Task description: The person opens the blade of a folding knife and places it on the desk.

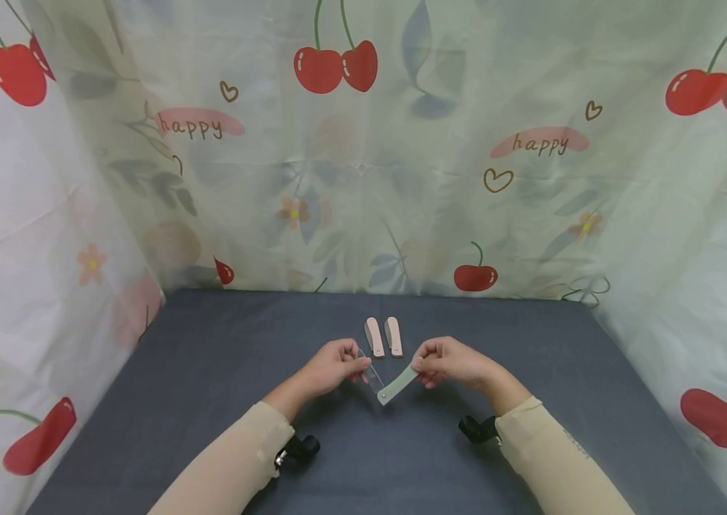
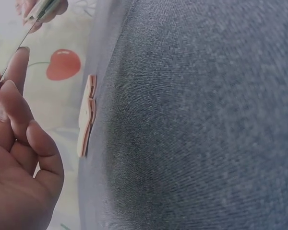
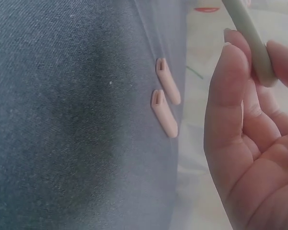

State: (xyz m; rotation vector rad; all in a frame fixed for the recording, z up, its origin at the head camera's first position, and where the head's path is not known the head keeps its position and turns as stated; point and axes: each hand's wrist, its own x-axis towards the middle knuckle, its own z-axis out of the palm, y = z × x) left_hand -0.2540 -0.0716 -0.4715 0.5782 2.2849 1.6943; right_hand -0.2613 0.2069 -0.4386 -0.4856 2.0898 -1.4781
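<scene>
Handle (image 1: 399,385): pale green, curved, joined to thin clear strip (image 1: 372,374), above dark grey cloth (image 1: 402,458)
Left hand (image 1: 335,366): curled, pinching strip
Right hand (image 1: 452,362): curled, pinching handle
Cloth: bears two slim pink handles (image 1: 374,337)

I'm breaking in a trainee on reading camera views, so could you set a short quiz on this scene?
1. Which hand grips the green handle?
2. How do the two pink pieces lie on the dark cloth? (a) stacked, (b) side by side, (c) end to end.
3. True or false: the left hand pinches the thin piece that meets the green handle.

Key
1. The right hand.
2. (b) side by side, as the head view shows.
3. True.
</scene>
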